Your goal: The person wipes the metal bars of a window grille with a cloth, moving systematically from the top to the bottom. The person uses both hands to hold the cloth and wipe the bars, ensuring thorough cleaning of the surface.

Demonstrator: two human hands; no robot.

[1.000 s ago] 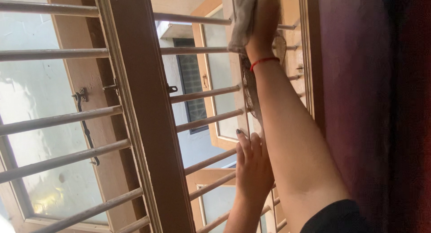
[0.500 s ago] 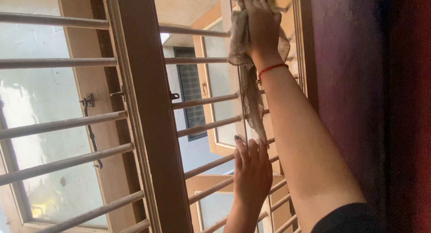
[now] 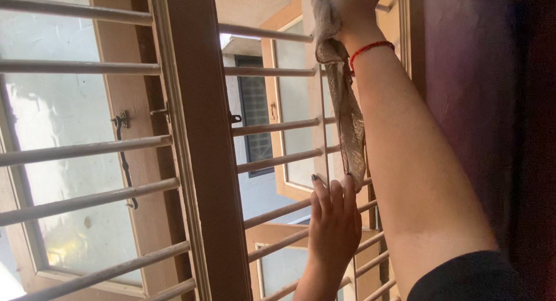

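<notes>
**Rag goes higher on the window bars**

Since half a second ago the right hand (image 3: 354,1) has gone up with the rag (image 3: 343,98), so its top is now cut off by the edge of the picture. At that time the whole hand showed. The left hand (image 3: 334,220) has stayed at about the same spot on the bars.

A big brown window frame (image 3: 197,150) runs up the middle. Pale round bars (image 3: 87,196) cross it from side to side. Behind them on the left is a cloudy glass pane (image 3: 63,115), with a dark metal latch (image 3: 123,156) on its wooden edge. On the right stands a dark purple wall (image 3: 463,104). Across the gap outside is another building with a dark grille window (image 3: 256,115).

The right arm reaches up, with a red thread (image 3: 370,47) around the wrist. The right hand is closed around the top of the rag, up by the highest bars. The grey, worn rag hangs down in a long strip beside the arm, and its bottom end reaches the left fingertips.

The left hand is open and flat, fingers together and pointing up, resting against the bars. It holds nothing. Its nails are dark.

No packages, labels or signs show. The right fingers are hard to make out.
</notes>
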